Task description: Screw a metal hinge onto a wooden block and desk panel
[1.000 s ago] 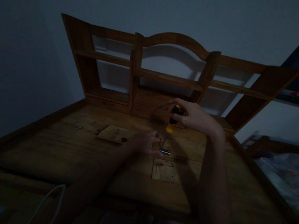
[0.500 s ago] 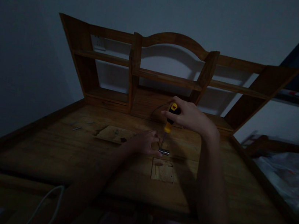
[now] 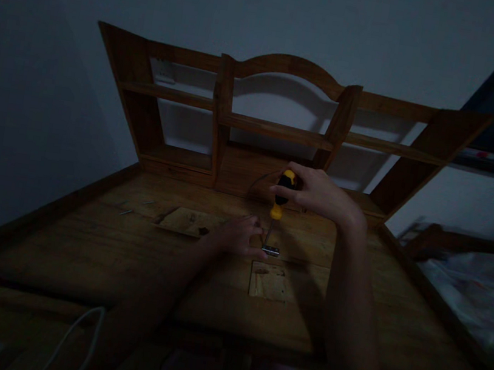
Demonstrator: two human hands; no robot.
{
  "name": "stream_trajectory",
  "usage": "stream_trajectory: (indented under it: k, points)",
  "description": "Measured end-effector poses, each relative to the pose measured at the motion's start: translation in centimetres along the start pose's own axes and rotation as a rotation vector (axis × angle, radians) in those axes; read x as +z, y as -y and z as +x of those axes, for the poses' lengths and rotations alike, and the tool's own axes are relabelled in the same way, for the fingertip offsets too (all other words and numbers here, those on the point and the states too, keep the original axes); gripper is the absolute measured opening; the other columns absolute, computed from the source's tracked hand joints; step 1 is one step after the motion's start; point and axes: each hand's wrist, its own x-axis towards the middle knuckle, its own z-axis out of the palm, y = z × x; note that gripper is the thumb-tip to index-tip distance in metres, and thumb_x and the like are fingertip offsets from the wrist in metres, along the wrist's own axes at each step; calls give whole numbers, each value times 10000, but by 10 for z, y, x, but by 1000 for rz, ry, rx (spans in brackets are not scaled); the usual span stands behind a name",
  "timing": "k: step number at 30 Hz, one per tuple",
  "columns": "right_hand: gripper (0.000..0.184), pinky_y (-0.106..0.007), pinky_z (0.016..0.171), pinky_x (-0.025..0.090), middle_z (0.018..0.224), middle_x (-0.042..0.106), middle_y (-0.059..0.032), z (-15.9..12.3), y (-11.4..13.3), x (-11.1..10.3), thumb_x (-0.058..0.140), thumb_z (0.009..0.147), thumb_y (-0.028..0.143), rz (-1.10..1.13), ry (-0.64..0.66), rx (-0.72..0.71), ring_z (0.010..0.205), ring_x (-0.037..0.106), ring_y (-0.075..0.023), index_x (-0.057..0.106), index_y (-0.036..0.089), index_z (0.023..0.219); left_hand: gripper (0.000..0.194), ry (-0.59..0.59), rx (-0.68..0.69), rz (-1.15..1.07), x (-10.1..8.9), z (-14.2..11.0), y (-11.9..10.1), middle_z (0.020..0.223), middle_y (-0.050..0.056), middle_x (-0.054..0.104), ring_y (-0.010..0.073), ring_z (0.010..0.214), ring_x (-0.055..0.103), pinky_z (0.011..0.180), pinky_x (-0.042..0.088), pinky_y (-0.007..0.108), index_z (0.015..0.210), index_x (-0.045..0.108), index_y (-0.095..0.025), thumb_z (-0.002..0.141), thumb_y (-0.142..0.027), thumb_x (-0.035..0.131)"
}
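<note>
My right hand (image 3: 315, 189) is wrapped round the yellow and black handle of a screwdriver (image 3: 276, 212), which stands nearly upright with its shaft pointing down. The shaft's tip meets the left end of a small shiny metal piece (image 3: 271, 251), perhaps a hinge or bracket; its exact kind is too dark to tell. Beside that end, my left hand (image 3: 240, 235) lies low over the desk, thumb and fingers closed about the metal piece's left side. Just nearer to me is a square of thin wood (image 3: 269, 282) with a rough, marked surface.
A longer wooden board (image 3: 187, 221) lies left of my left hand, and small metal rods (image 3: 126, 212) are farther left. Along the back of the desk (image 3: 82, 247) stands a wooden shelf unit (image 3: 277, 129). A white cable (image 3: 95, 335) loops at the front left.
My right hand has shifted very slightly to the right, and the screwdriver handle has turned a little in it. The left hand and metal piece stay almost where they were.
</note>
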Motion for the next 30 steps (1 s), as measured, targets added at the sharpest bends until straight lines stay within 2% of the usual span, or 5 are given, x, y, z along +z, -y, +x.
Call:
stream_trajectory:
  k: [3, 8, 12, 17, 30]
  points:
    - [260, -281, 654, 406, 859, 680, -32, 0, 1, 0, 614, 867, 461, -20, -6, 19, 747, 605, -178, 590, 205, 904, 684, 19, -18, 11, 0, 1, 0, 1155, 97, 617, 271, 1069, 601, 950, 488, 418, 1239, 668, -260, 746, -735, 655]
    - [255, -273, 727, 436, 954, 696, -20, -2, 2, -4, 591, 855, 314, 65, 37, -40, 827, 625, -179, 620, 210, 1086, 693, 31, -14, 3, 0, 1, 0, 1179, 105, 606, 276, 1083, 598, 965, 480, 417, 1248, 665, -258, 744, -733, 660]
    - [252, -281, 716, 435, 944, 706, -33, 0, 0, -2, 605, 881, 395, 37, 12, -47, 822, 634, -188, 634, 208, 1046, 687, 28, -16, -5, 0, 1, 1, 1177, 100, 604, 270, 1072, 603, 969, 481, 411, 1243, 670, -263, 743, -734, 660]
    - [317, -303, 648, 404, 851, 685, -77, 3, -1, 4, 565, 907, 506, -149, -63, 76, 768, 622, -218, 621, 195, 923, 661, 15, -12, -12, 1, 1, 1, 1172, 95, 606, 265, 1066, 606, 963, 485, 410, 1214, 683, -267, 739, -727, 671]
    - [321, -317, 652, 387, 844, 703, -89, 4, 8, 6, 529, 913, 494, -329, -127, 100, 806, 641, -252, 652, 198, 929, 688, 11, -10, -5, -2, 0, -1, 1162, 96, 607, 260, 1065, 610, 957, 492, 401, 1235, 673, -265, 731, -734, 673]
